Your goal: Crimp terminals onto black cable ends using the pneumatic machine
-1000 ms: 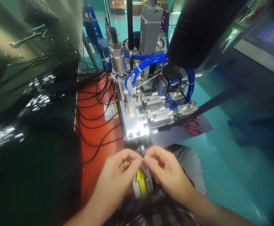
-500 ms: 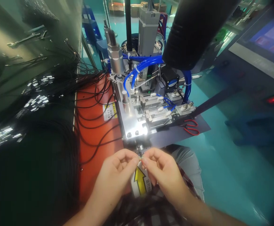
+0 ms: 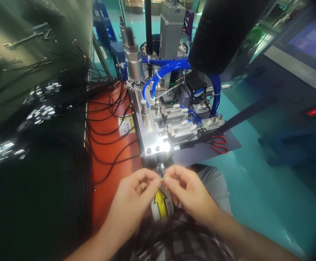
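Note:
Thin wires (image 3: 162, 179), yellowish and red, show between the fingertips of both hands in front of the metal machine (image 3: 158, 136). My left hand (image 3: 136, 197) pinches them from the left, with thumb and forefinger pressed together. From the right, my right hand (image 3: 186, 188) pinches the same small wires. Both sets of fingertips nearly touch. Just below them lies a white label with a yellow arrow (image 3: 160, 204). A small dark fixture (image 3: 160, 167) sits right beyond the fingertips.
Black cables (image 3: 111, 134) cross the orange surface (image 3: 103, 156) on the left, beside a dark pile with shiny ends. Red-handled scissors (image 3: 220, 144) lie right of the machine. A thick black tube (image 3: 223, 36) hangs overhead; a screen (image 3: 310, 47) stands at right.
The view has shifted slightly, and the machine and scissors appear a little higher. Both hands keep their pinch, and more red wire shows between the fingertips.

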Demonstrator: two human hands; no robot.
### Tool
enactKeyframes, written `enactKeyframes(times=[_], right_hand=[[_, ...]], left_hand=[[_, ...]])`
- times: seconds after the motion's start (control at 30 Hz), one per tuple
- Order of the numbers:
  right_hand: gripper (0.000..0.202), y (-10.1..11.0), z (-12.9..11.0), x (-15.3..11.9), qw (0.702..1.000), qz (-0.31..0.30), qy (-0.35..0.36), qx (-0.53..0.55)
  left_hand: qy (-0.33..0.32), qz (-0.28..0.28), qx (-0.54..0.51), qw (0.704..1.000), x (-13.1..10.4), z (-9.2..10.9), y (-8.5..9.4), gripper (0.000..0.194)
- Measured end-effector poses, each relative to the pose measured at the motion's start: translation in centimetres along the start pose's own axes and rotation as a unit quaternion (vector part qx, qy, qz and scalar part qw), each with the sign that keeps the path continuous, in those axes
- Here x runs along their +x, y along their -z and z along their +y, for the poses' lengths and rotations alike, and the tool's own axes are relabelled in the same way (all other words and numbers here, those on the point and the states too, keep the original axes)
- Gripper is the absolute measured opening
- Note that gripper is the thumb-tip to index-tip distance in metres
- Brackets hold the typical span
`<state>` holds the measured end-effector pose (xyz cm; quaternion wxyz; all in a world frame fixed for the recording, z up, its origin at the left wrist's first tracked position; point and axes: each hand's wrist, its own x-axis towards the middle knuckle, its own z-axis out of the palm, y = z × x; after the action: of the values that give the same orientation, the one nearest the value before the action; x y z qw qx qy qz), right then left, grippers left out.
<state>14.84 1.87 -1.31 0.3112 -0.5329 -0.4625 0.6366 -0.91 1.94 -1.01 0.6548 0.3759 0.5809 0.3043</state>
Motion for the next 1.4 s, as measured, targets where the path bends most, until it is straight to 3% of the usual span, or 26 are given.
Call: enactKeyframes(times=[0.1, 0.2, 0.33, 0.43, 0.57, 0.77, 1.03, 1.4], right_hand=[[0.008, 1.0, -0.9, 0.5, 0.993, 0.019, 0.063, -0.097], [0.006, 1.3, -1.9, 1.0, 0.973, 0.028, 0.128, -0.191], [0.012, 0.7, -2.3, 1.1, 0.962, 0.015, 0.163, -0.219], [0.014, 0.4, -1.6, 1.0, 0.971, 0.033, 0.152, -0.183], [0.014, 0.7, -1.0, 0.9, 0.992, 0.014, 0.086, -0.094], [0.009, 0.7, -0.9, 0.5, 0.996, 0.031, 0.054, -0.068], [0.015, -0.4, -0.7, 0.3, 0.999, 0.032, 0.019, 0.023], [0.017, -0.7, -0.1, 0.1, 0.996, 0.064, 0.053, 0.014]], left_hand=[[0.016, -0.018, 0.009, 1.000, 0.0, 0.0, 0.2, 0.027], [-0.019, -0.019, 0.036, 0.999, -0.1, 0.4, 0.2, 0.025], [-0.024, -0.013, 0.047, 0.999, -0.2, 0.8, 0.0, 0.025], [0.006, -0.009, 0.041, 0.999, -0.3, 0.7, 0.2, 0.028], [0.018, -0.011, 0.023, 1.000, -0.3, 0.3, 0.5, 0.030], [-0.016, -0.007, 0.009, 1.000, -0.2, 0.5, 0.4, 0.026], [0.014, -0.019, -0.028, 0.999, -0.4, 0.4, 0.3, 0.032], [0.024, -0.052, -0.027, 0.998, -0.6, 0.7, 0.1, 0.026]])
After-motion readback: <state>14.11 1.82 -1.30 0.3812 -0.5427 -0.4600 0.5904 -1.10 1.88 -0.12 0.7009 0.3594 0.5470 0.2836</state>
